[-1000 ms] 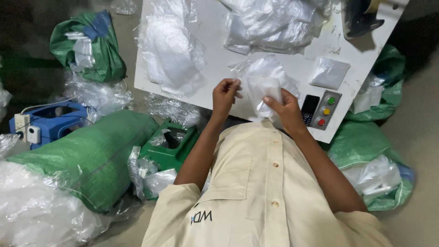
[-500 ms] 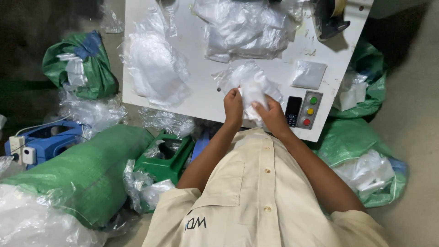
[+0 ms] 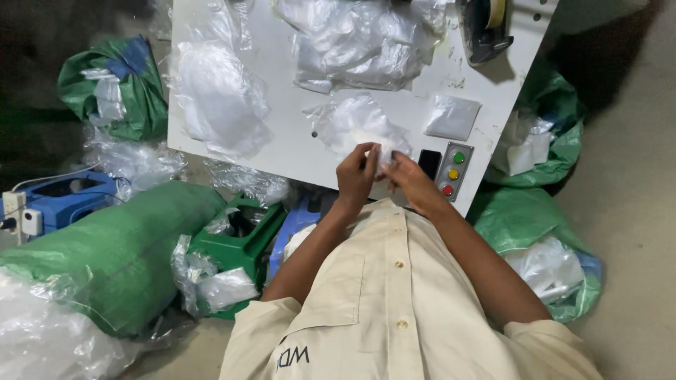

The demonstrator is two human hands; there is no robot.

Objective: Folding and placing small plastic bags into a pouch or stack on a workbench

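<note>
My left hand (image 3: 355, 174) and my right hand (image 3: 410, 180) meet at the near edge of a white table (image 3: 282, 144). Both pinch the near end of a clear plastic bag with white contents (image 3: 355, 125), which lies on the table just beyond my fingers. A larger heap of clear plastic bags (image 3: 362, 43) sits further back. Another filled clear bag (image 3: 218, 98) rests at the table's left side.
A small flat packet (image 3: 453, 117), a black phone (image 3: 428, 163) and a grey box with green, yellow and red buttons (image 3: 453, 173) lie right of my hands. A tape dispenser (image 3: 484, 28) stands at the back. Green sacks (image 3: 113, 260) and a green stool (image 3: 236, 250) crowd the floor.
My hands have drawn together at the near end of the bag and pulled it closer to the table edge. The view has shifted slightly.
</note>
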